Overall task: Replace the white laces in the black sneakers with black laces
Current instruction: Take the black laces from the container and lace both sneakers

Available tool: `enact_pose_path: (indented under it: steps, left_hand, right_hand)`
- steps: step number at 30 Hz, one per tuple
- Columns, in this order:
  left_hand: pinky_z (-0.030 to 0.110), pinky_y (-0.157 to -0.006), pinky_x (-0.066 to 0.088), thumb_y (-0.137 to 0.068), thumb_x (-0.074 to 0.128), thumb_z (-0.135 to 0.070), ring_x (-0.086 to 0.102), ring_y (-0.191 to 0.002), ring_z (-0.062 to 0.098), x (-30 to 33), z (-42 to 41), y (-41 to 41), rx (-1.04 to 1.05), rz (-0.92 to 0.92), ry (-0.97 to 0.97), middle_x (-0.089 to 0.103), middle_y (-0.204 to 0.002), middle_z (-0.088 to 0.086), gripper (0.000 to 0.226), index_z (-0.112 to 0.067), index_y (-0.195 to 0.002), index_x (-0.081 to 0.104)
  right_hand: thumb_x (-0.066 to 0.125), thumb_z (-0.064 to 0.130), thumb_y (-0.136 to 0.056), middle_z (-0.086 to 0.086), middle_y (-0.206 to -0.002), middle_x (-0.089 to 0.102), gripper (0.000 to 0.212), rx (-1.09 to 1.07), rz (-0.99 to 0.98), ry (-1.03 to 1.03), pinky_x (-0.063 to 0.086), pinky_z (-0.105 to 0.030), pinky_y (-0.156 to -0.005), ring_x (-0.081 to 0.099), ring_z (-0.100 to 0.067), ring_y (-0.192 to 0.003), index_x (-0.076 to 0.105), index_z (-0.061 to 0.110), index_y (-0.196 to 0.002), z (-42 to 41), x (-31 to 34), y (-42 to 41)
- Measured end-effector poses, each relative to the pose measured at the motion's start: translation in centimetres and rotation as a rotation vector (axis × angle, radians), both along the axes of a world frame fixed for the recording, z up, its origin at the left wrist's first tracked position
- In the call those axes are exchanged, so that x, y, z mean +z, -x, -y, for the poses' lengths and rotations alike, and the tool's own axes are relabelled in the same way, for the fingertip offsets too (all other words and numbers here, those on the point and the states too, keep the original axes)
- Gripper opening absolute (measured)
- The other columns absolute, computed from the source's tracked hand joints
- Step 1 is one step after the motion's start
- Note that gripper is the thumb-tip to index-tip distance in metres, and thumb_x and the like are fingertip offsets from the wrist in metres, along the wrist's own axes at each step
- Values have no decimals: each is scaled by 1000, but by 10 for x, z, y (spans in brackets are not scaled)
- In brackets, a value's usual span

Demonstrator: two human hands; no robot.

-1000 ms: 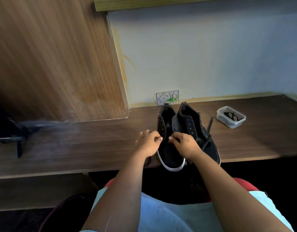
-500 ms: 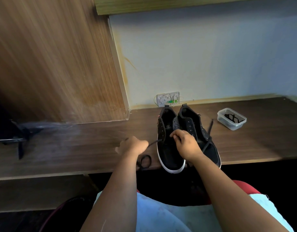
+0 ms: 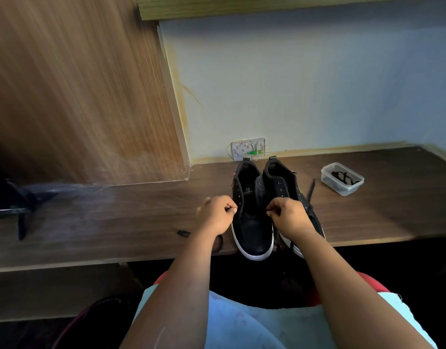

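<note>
Both hands [image 3: 217, 214] [image 3: 288, 215] back together at left sneaker [image 3: 252, 222].

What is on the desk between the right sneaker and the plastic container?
In the head view, one end of a black lace rises beside the right sneaker; then bare desk reaches the plastic container.

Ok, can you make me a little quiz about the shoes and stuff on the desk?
1. True or false: white laces are threaded in the left sneaker.
2. What lies in the clear plastic container? A) black laces B) coins C) keys
3. Fill in: both sneakers have ___ soles.

Key
1. False: no white lace shows; the left hand and right hand pinch at its eyelets.
2. A
3. white
</note>
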State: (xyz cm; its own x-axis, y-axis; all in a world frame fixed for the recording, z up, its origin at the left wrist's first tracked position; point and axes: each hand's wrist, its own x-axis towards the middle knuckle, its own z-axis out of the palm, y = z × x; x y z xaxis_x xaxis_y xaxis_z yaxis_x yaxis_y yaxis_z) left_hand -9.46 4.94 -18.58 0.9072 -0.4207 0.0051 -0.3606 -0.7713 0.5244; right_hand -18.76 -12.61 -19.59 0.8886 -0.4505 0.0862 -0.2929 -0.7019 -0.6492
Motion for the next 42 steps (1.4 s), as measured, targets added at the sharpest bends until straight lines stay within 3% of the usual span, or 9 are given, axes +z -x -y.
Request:
enact_pose_path:
  steps: [5, 11, 15, 19, 23, 28, 35, 38, 42]
  left_hand:
    - [38, -91, 34, -91, 60, -32, 55, -103, 14, 1, -11, -6, 95, -26, 42, 63, -86, -20, 9, -34, -85, 67]
    - [43, -99, 39, -82, 60, -30, 57, -105, 15, -2, -11, -4, 25, -137, -88, 62, -88, -21, 9, -38, -86, 64]
    - [44, -102, 40, -76, 61, -53, 58, -105, 9, -7, -4, -4, -56, -195, 132, 62, -89, -27, 13, -48, -88, 63]
    - [32, -89, 34, -89, 63, -36, 51, -99, 5, -6, 6, 4, -72, 11, 98, 65, -88, -20, 6, -36, -93, 68]
    - [33, -87, 50, -82, 69, -22, 60, -80, 4, -7, 7, 2, -43, -32, 177, 61, -70, -21, 24, -39, -67, 61]
    - [26, -84, 45, -75, 72, -24, 60, -75, -1, 0, 2, -2, -88, 71, 58, 65, -72, -17, 11, -33, -72, 67]
    - [32, -79, 47, -81, 64, -28, 64, -85, 17, -3, 8, 3, 62, -428, 306, 71, -76, -3, 14, -17, -89, 64]
    - [30, -74, 44, -95, 54, -39, 61, -76, 16, -9, 13, -1, 51, -394, 276, 70, -72, -4, 28, -14, -84, 61]
    - [21, -59, 38, -90, 66, -19, 48, -59, 8, -14, 14, -3, 3, -374, 332, 61, -66, -5, 21, -19, -70, 61]
  right_hand:
    - [56, 8, -90, -13, -104, 57, 13, -163, -17, 71, 42, -28, -76, 57, -30, -90, 67, 7, -97, 11, 3, -3]
    - [50, 15, -96, -12, -113, 49, 23, -99, -115, 162, 44, -33, -79, 56, -33, -96, 64, 8, -112, 5, 1, -2]
    - [53, 17, -95, -7, -116, 53, 28, -19, -7, 173, 49, -39, -86, 54, -31, -105, 65, 18, -120, 1, 2, 0]
    - [56, 22, -94, -2, -111, 61, 22, -5, -38, 203, 47, -37, -85, 47, -27, -111, 67, 20, -114, -1, 1, 0]
    - [46, 26, -99, -6, -110, 59, 22, -70, -90, 245, 43, -36, -82, 45, -27, -111, 61, 15, -110, 1, 0, -3]
    - [29, 28, -104, -7, -118, 51, 32, -85, -197, 336, 41, -41, -91, 39, -28, -117, 53, 10, -116, -2, -2, -6]
    - [45, 26, -98, -10, -117, 49, 27, -61, 87, 407, 43, -43, -81, 43, -34, -107, 61, 15, -118, -11, 1, -8]
    - [50, 33, -95, -3, -130, 44, 25, 104, 25, 545, 36, -43, -89, 36, -31, -117, 65, 27, -114, -22, 1, -11]
    - [49, 40, -95, 2, -144, 30, 26, 82, -114, 465, 24, -46, -102, 21, -29, -130, 67, 30, -109, -29, -4, -15]
